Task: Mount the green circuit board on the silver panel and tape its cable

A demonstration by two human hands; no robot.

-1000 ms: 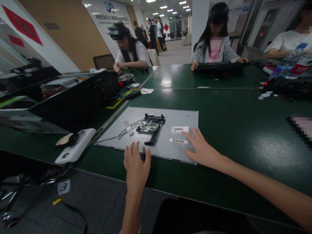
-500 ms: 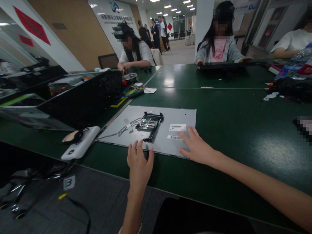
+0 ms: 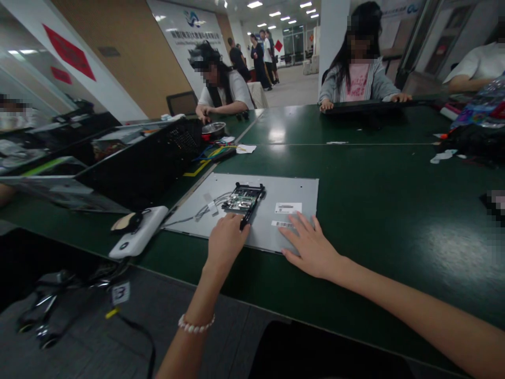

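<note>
A grey metal panel (image 3: pixel 295 189) lies flat on the green table (image 3: pixel 379 210) in front of me. On it sits a small green circuit board in a black plastic frame (image 3: pixel 243 200), with thin grey wires (image 3: pixel 205 209) running off to the left. My left hand (image 3: pixel 225 243) rests on the panel's near edge, its fingers curled at the near end of the black frame. My right hand (image 3: pixel 310 243) lies flat and open on the panel's near right part, by two white barcode labels (image 3: pixel 287 208).
A white device (image 3: pixel 139 238) lies at the table's left edge. Dark monitor housings (image 3: pixel 134 163) stand to the left. Coloured cables (image 3: pixel 211 151) and a metal bowl (image 3: pixel 213 128) lie further back. Other people sit at the far side of the table.
My left hand has moved forward from the table edge onto the panel and curled at the black frame. My right hand has slid slightly back towards me. The view has shifted.
</note>
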